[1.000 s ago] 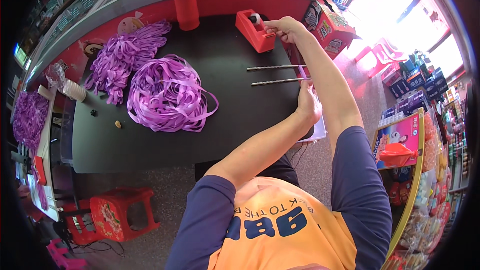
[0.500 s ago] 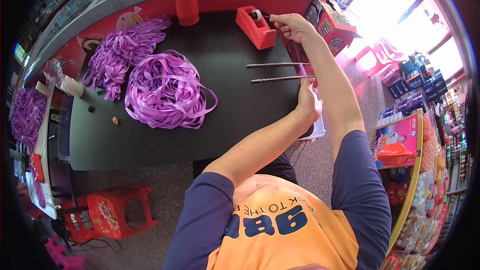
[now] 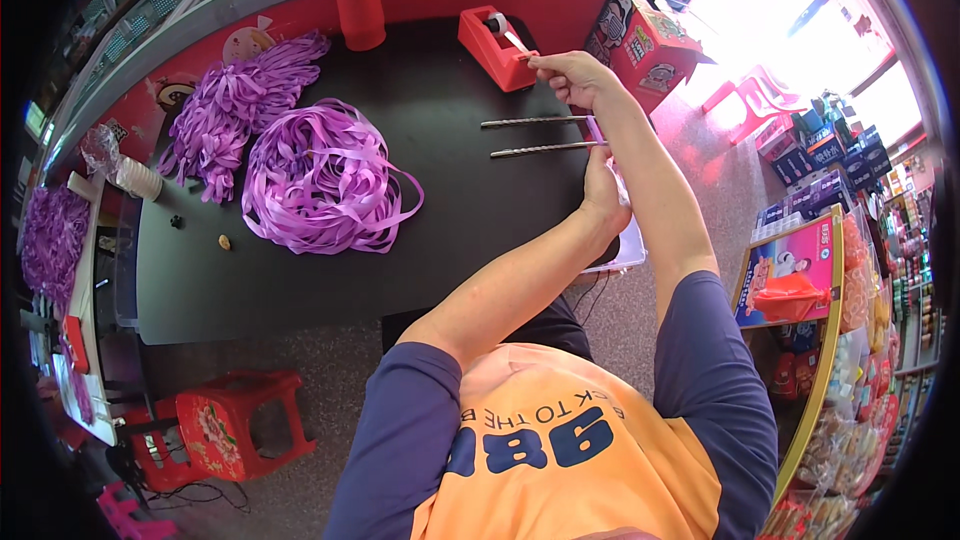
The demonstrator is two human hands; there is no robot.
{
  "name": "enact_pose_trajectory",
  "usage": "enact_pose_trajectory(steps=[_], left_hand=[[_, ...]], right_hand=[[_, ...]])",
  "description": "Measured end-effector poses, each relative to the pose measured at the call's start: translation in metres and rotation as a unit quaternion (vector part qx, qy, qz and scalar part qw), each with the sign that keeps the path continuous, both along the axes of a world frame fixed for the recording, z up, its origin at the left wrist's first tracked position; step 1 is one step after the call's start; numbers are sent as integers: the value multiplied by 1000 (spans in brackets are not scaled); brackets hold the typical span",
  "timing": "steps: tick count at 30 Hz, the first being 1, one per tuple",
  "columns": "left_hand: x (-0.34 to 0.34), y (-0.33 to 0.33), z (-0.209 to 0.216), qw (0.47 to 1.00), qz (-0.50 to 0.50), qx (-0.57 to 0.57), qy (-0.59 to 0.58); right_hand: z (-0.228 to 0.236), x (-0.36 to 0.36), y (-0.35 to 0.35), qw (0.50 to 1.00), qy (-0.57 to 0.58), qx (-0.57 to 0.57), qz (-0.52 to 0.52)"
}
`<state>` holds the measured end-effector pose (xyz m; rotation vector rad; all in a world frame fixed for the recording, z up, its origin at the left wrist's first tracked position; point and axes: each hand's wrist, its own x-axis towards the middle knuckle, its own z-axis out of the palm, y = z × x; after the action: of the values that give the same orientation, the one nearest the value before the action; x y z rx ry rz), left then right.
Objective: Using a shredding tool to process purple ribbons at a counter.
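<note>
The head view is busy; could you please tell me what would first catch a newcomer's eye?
The loose coil of purple ribbon, left of centre on the black table, would probably win, with a purple ribbon bundle behind it. Next might come the red tape dispenser at the far right, the right hand at its tape, and two spiral metal rods by the left hand.

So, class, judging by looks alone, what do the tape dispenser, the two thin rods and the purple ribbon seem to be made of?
Tape dispenser: probably hard plastic, smooth and slightly glossy; evenly red with crisp edges.
Thin rods: likely steel, bare and shiny, from the grey gleam and spiral texture.
Purple ribbon: perhaps satiny fabric or thin plastic; flat strips bend softly and catch light.
</note>
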<state>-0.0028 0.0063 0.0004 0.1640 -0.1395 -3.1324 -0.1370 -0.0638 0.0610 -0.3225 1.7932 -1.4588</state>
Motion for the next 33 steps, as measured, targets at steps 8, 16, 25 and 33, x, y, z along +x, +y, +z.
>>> enact_pose_trajectory(steps=[8,16,25,33], left_hand=[[6,-5,10,1000,-12,8,7],[4,-3,4,1000,-14,-10,6],[-11,5,-18,990,52,-87,-95],[-8,0,-13,976,21,-196,-94]], right_hand=[[-6,6,-6,973,227,29,-10],[-12,15,-1,797,562,217,33],[40,38,125,952,262,136,87],[32,53,181,935,287,192,77]])
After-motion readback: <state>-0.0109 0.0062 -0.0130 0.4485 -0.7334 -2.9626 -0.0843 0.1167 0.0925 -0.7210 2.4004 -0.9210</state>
